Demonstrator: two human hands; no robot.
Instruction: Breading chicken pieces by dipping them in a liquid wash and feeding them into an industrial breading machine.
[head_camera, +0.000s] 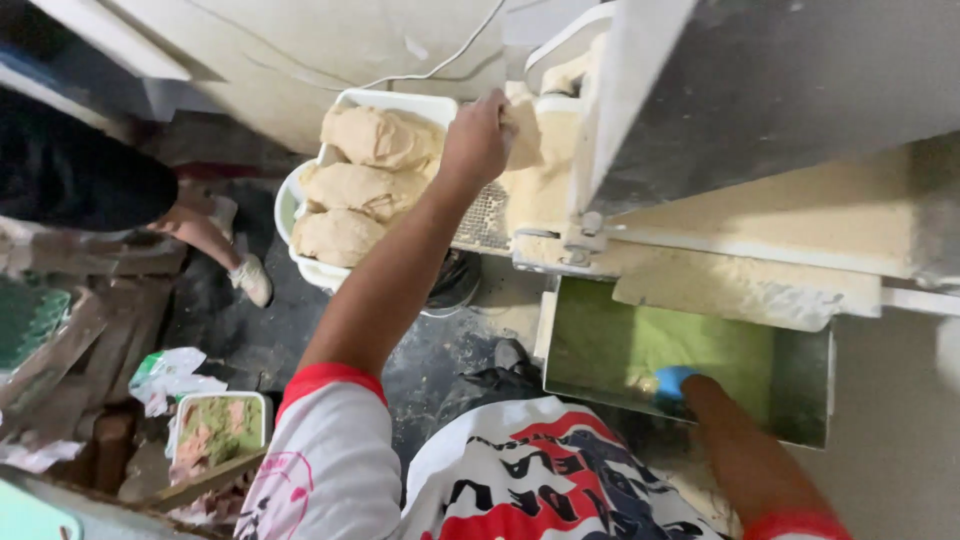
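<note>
The left hand (478, 140) grips a dough lump (522, 130) at the machine (640, 90). The right hand (676, 381), maybe closed on something blue, rests in the green tray (610, 350). Fingers could get pinched.

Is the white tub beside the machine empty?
No, the white tub holds three big lumps of dough, stacked one behind the other, just beside the left hand.

You see pale tan dough lumps (362, 185) in a white tub (318, 270), a green tray (790, 395), your red-cuffed white shirt (520, 480) with black-and-red print.
</note>
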